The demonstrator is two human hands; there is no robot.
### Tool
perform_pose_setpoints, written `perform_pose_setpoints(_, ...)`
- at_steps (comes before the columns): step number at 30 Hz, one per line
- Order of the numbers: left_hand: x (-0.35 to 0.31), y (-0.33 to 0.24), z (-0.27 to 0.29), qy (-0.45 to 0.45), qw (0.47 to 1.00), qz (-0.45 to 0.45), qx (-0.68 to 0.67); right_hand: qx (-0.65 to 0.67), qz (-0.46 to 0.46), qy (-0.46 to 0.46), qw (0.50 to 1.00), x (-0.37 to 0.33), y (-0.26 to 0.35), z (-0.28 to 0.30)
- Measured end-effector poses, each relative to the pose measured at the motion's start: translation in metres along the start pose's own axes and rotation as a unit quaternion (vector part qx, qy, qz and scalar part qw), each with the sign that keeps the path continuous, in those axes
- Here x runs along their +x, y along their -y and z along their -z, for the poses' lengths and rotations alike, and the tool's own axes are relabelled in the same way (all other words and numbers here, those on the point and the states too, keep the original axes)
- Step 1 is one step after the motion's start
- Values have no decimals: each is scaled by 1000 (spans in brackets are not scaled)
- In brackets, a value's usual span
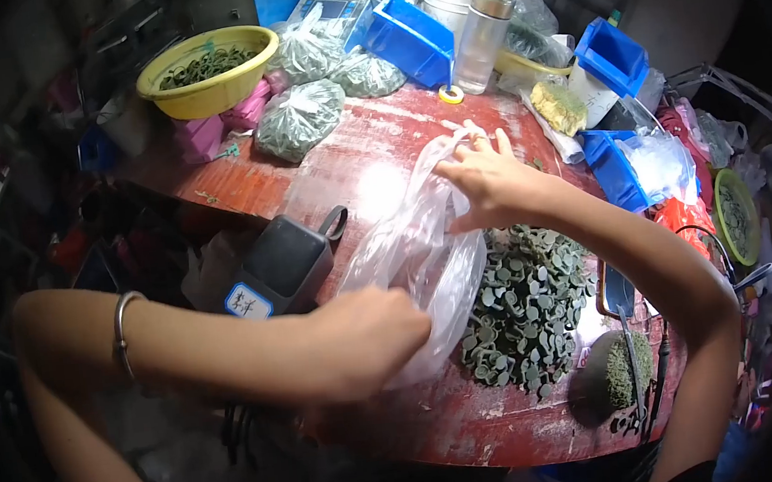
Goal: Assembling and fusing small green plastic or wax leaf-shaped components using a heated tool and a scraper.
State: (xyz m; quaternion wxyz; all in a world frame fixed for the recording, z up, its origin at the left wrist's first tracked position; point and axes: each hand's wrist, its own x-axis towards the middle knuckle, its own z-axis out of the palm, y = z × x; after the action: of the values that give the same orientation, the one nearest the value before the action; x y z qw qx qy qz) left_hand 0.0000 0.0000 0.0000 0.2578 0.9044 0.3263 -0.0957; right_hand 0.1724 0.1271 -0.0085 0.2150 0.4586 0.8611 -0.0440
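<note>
A thin translucent plastic bag (405, 248) stands loosely gathered on the red table between my hands. My left hand (372, 335) is closed in a fist at the bag's near left side, gripping its film; the fingertips are hidden. At the far rim my right hand (492, 180) has its fingers apart, with the fingertips touching the film. A heap of small grey-green, round-leaved plant cuttings (532, 310) lies right beside the bag, partly under my right forearm. A dark box-shaped device with a strap loop (290, 259) sits left of the bag, above my left forearm.
On the worn red table (479, 432), filled plastic bags (300, 119) and a yellow basin (211, 67) of greenery stand far left. A clear bottle (483, 41), blue bins (413, 38) and tape (451, 94) are at the back. A phone (614, 291) and fuzzy green clump (629, 368) lie right.
</note>
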Motion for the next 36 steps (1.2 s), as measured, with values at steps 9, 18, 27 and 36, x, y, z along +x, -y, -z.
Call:
perform_pose_setpoints(9,-51,-39,-69,-41,996,74,32,-31,229,-191,954,7,45,-37)
perform_pose_setpoints(18,-58,-13,-110,-264,957,76,-92,-70,295,-253,919,-10,52,-45)
perform_pose_setpoints(27,-59,-11,-105,-273,950,64,-138,162,316,-322,877,-40,106,-82)
perform_pose_setpoints(36,-95,-18,-77,-518,828,97,192,92,268,-267,921,-49,111,-103)
